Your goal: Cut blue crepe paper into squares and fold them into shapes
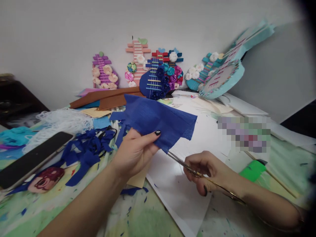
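I'm looking down through the head camera at a table covered with a pale green-and-white sheet, specked all over with tiny blue snippets. The blue paper is held up above the middle of it, pinched in my left hand, thumb on top and the other fingers tucked beneath. My right hand has its fingers curled round the scissors, whose tips meet the paper's lower edge; I can't tell how far the blades are parted. Under both lies a big white sheet. Over on the left I have a dark-screened phone, a heap of blue strips just beside it, and a tangle of white cord behind. Folded brown paper lies along the back, and on the right I see a bright green piece near a thin stick. Decorated instrument shapes stand in a row before the plain pale wall, the tallest, a turquoise one, leaning by a grey panel. Dark furniture fills the far left.
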### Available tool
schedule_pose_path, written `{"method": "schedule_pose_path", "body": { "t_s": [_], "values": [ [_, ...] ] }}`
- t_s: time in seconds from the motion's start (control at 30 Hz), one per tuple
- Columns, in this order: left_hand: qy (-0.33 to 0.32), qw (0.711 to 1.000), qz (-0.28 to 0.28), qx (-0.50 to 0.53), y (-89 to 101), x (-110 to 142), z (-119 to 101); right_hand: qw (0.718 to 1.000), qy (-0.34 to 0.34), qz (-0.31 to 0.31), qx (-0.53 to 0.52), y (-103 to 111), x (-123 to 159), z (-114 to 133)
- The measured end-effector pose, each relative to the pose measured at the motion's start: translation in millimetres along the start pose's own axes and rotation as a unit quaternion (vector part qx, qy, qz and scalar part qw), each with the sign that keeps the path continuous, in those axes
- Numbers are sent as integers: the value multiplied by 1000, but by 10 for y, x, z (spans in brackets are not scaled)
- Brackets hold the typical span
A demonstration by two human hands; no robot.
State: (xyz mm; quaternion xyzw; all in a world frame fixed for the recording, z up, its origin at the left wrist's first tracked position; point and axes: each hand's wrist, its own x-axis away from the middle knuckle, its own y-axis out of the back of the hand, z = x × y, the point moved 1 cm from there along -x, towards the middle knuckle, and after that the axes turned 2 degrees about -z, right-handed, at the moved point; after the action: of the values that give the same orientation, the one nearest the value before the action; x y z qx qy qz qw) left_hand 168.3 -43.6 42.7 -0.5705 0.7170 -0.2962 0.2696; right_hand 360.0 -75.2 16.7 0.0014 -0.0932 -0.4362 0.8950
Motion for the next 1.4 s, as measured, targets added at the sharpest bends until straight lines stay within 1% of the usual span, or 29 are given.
{"method": "schedule_pose_path", "body": {
  "t_s": [0.17, 0.33, 0.5, 0.63, 0.8, 0.9, 1.2, 1.4],
  "values": [
    [8, 999, -43, 17, -23, 15, 56, 1000, 0, -7, -23, -17, -22, -61],
    [2, 999, -35, 24, -26, -1, 78, 999, -5, 2, -42, -18, -29, -75],
    [11, 999, -48, 22, -26, 1, 89, 999, -10, 1, -46, -11, -28, -78],
    [3, 999, -33, 9, -16, 3, 88, 999, -11, -10, -37, 14, -43, -117],
    [-7, 1000, -3, -18, 6, 17, 67, 999, 3, -3, -40, 47, -55, -142],
    [-1, 999, 6, -35, 1, 34, 60, 999, -2, -6, -38, 47, -53, -132],
    [1, 999, 10, -50, -19, 39, 75, 999, -7, -8, -35, 21, -42, -128],
    [4, 999, -3, -50, -21, 34, 110, 999, -10, -17, -30, 9, -46, -145]
  ]
}}
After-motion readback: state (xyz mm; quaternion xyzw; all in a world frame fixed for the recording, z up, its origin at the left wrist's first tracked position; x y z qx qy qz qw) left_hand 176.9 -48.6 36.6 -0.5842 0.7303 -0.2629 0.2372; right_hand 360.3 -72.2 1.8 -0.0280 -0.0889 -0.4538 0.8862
